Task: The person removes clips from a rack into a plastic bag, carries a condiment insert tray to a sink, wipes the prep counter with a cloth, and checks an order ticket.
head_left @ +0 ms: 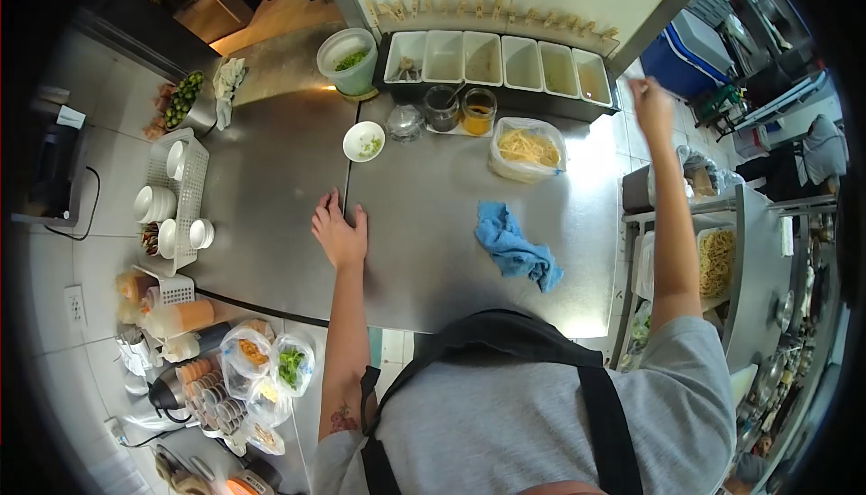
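Observation:
My left hand [339,233] lies on the steel counter [271,197] with its fingers spread and nothing in it. Just above it stands a small white bowl [363,142] with some chopped greens inside. My right hand [651,102] is raised past the counter's right side, close to the end of a row of white containers [521,64]. Its fingers look curled together; whether they hold anything is too small to make out. Between my arms lies a crumpled blue cloth [518,244]. A bag-lined tub of pale yellow shreds [528,150] sits behind the cloth.
Behind the bowl are a tub of greens [348,59], a dark jar [442,107] and an orange-filled jar [478,112]. White bowls fill a basket [191,193] at left. Bagged ingredients [245,351] sit lower left. Noodles [716,263] lie on the right shelf. Another person [823,148] is far right.

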A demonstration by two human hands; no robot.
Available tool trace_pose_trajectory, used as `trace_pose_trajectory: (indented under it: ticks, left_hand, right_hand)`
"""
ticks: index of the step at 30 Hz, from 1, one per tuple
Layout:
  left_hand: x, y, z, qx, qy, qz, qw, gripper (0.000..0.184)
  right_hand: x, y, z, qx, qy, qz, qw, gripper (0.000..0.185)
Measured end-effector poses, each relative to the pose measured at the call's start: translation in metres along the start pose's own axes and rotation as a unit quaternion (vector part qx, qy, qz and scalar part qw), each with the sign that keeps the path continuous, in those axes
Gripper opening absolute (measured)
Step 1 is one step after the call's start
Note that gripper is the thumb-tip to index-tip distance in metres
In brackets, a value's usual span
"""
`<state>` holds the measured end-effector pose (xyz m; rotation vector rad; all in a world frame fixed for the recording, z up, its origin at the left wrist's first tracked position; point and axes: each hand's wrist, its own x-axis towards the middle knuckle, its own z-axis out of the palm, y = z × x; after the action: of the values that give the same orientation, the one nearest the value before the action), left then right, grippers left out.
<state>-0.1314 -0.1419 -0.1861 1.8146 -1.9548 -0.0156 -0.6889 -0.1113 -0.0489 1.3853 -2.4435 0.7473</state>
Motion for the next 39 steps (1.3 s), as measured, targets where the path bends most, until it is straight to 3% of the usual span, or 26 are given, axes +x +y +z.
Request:
trace_pose_trajectory:
  ticks: [2, 5, 9, 12, 15, 19, 22, 25, 28, 31, 34, 37, 39]
  left_hand:
    - [-0.002, 0.0, -0.002, 0.002, -0.006, -0.001, 1.0, 0.053]
    - [-0.001, -0.003, 0.0, 0.001, -0.005, -0.004, 1.0, 0.054]
    - [-0.001, -0.001, 0.0, -0.003, -0.008, -0.003, 1.0, 0.054]
    - [0.0, -0.001, -0.001, -0.005, -0.007, -0.01, 1.0, 0.054]
    - [0.0, -0.001, -0.003, -0.011, -0.008, -0.014, 1.0, 0.054]
    - [0.0, 0.001, -0.004, -0.011, -0.005, -0.013, 1.0, 0.053]
    - [0.001, 0.001, -0.004, -0.009, -0.01, -0.016, 1.0, 0.053]
    - [0.001, 0.0, -0.003, -0.009, -0.006, -0.012, 1.0, 0.053]
    - [0.001, 0.002, -0.005, -0.011, -0.007, -0.012, 1.0, 0.054]
    - [0.0, 0.0, -0.005, -0.015, -0.015, -0.014, 1.0, 0.055]
    - [0.001, 0.004, -0.008, -0.025, -0.021, -0.027, 0.999, 0.055]
    - [0.001, -0.001, -0.005, -0.032, -0.01, -0.018, 0.999, 0.055]
    - [0.002, -0.002, -0.007, -0.031, -0.012, -0.013, 0.999, 0.054]
  right_hand:
    - [-0.031, 0.031, 0.047, 0.033, -0.066, -0.036, 0.997, 0.028]
    - [-0.041, 0.007, 0.028, 0.085, -0.01, 0.045, 0.995, 0.026]
    - [-0.041, 0.02, 0.04, 0.039, -0.056, -0.009, 0.998, 0.026]
    - [-0.026, 0.019, 0.038, 0.048, -0.067, 0.026, 0.996, 0.031]
    - [-0.005, 0.018, 0.041, -0.034, -0.123, 0.03, 0.991, 0.035]
    - [0.017, 0.014, 0.049, -0.069, -0.203, -0.008, 0.977, 0.04]
    - [0.028, -0.022, 0.034, -0.162, -0.068, -0.09, 0.98, 0.036]
    - [0.063, -0.03, 0.047, -0.02, 0.004, -0.199, 0.98, 0.035]
    - [0.068, -0.102, 0.02, -0.011, -0.081, -0.094, 0.992, 0.033]
    - [0.071, -0.164, 0.018, 0.023, -0.094, -0.124, 0.988, 0.028]
    - [0.072, -0.213, 0.046, 0.137, -0.098, -0.244, 0.955, 0.025]
    - [0.071, -0.264, 0.073, 0.171, -0.09, -0.378, 0.905, 0.026]
    - [0.071, -0.293, 0.084, 0.173, -0.091, -0.413, 0.889, 0.032]
